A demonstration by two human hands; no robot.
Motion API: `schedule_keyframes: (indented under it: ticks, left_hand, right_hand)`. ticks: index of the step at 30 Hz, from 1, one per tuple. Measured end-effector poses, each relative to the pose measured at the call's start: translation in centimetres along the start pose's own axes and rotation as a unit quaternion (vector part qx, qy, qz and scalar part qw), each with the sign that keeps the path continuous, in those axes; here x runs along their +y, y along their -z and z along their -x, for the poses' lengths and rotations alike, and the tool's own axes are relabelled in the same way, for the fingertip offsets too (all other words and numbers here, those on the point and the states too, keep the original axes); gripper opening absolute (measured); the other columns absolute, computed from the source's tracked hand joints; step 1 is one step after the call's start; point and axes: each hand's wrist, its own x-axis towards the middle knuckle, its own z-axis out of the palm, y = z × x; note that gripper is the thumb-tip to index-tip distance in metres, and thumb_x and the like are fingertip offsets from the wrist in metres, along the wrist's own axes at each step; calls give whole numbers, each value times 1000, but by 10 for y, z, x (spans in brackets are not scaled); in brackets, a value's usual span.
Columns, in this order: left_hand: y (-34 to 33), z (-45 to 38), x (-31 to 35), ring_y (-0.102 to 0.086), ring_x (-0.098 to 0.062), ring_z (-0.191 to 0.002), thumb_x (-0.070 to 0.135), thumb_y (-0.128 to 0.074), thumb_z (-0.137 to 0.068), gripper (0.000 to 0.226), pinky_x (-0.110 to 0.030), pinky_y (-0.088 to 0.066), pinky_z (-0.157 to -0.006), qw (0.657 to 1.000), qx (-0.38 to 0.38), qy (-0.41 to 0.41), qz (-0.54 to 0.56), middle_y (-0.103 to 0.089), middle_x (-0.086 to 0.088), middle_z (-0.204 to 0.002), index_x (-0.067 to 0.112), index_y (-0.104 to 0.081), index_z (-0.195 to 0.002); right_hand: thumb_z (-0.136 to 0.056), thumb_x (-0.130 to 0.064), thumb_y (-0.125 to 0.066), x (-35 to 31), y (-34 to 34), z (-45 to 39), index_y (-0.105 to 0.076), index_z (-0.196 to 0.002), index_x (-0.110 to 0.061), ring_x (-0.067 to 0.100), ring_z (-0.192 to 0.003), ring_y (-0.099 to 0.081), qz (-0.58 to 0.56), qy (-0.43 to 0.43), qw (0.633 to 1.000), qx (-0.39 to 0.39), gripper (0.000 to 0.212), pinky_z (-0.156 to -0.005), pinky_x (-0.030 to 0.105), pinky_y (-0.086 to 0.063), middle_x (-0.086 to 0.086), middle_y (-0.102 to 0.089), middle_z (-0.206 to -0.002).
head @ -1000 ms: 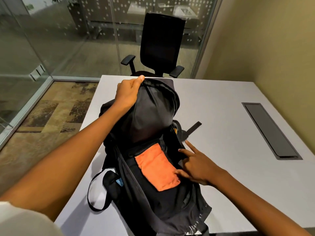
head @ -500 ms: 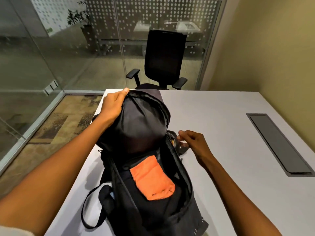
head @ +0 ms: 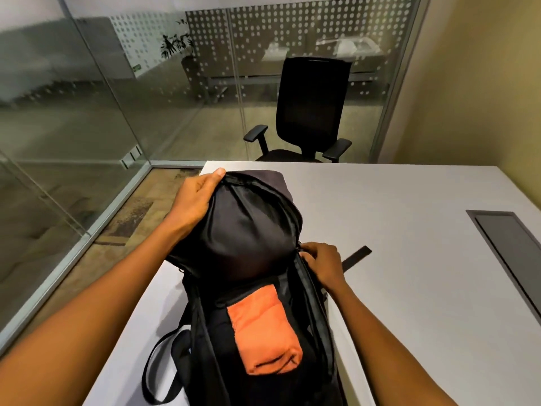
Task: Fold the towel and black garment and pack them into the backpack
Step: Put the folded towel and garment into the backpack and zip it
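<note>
backpack [head: 251,276] is lying open on the table [head: 409,259], orange towel [head: 265,329] tucked inside. left hand [head: 196,200] is gripping the top flap; right hand [head: 323,263] is pinching at the zipper edge. closing looks next, needing a steady pull.

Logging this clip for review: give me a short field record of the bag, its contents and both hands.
backpack: black, open, lying on the white table
towel: orange, folded, inside the main compartment
black garment: cannot be told apart from the dark lining
left hand: grips the top edge of the flap
right hand: pinches at the right zipper edge
strap: lies on the table beside the right hand
</note>
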Motion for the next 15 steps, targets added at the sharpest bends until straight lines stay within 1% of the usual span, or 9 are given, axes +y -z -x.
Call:
schedule_keyframes:
  ticks: [3,5,6,7,9,11,13,15]
  left_hand:
    - [-1,4,2,-38,-12,-66,56,-44,-90,67,-32,-27,-63,1000,0,-11,-6,-41,-4,-70,-7,-48,-71]
    - [-1,5,4,-39,-13,-66,56,-45,-90,68,-32,-28,-63,1000,-4,-10,-5,-42,-4,-71,-9,-49,-73]
    - [-1,5,5,-40,-13,-67,58,-45,-90,69,-32,-29,-64,1000,-8,-8,1,-43,-4,-72,-9,-50,-74]
    - [-1,6,6,-42,-13,-68,59,-46,-89,70,-32,-31,-65,1000,-12,-3,9,-46,-4,-73,-9,-52,-76]
    - [-1,8,7,-48,-13,-70,54,-47,-91,67,-29,-36,-64,999,-9,8,33,-53,-6,-76,-11,-57,-80]
    - [-1,10,8,-49,-14,-72,44,-48,-95,60,-25,-39,-61,998,-3,16,57,-55,-8,-78,-14,-59,-82]
    - [-1,10,11,-50,-17,-76,41,-50,-94,57,-27,-40,-64,997,-6,26,77,-56,-10,-81,-15,-61,-84]
    - [-1,9,16,-49,-16,-76,45,-53,-92,56,-31,-37,-68,998,-15,23,59,-56,-8,-80,-9,-63,-80]
  right_hand:
    - [-92,-22,-57,-1,3,11,-72,-109,-22,23,-94,-65,-37,-1,996,83,23,-85,33,-50,5,-73,-102]
    - [-90,-18,-59,1,8,14,-74,-101,-18,20,-88,-65,-55,-14,990,128,19,-80,30,-48,4,-73,-96]
    - [-88,-17,-60,2,12,15,-75,-95,-17,18,-85,-65,-77,-30,987,135,16,-78,29,-48,2,-73,-93]
    - [-88,-14,-61,4,17,17,-74,-89,-18,16,-81,-65,-129,-48,982,131,14,-76,28,-48,2,-73,-88]
    - [-89,-6,-59,5,25,25,-69,-85,-17,16,-74,-62,-278,-72,952,106,16,-67,25,-50,5,-69,-82]
    - [-89,4,-54,1,31,36,-65,-86,-11,17,-65,-58,-365,-54,925,90,19,-59,20,-51,9,-66,-77]
    - [-90,7,-51,-6,33,44,-63,-87,-9,14,-58,-56,-377,-20,922,86,20,-58,19,-50,10,-65,-74]
    - [-91,3,-51,-19,37,46,-65,-87,-10,13,-59,-58,-350,8,932,91,19,-62,21,-51,8,-66,-74]
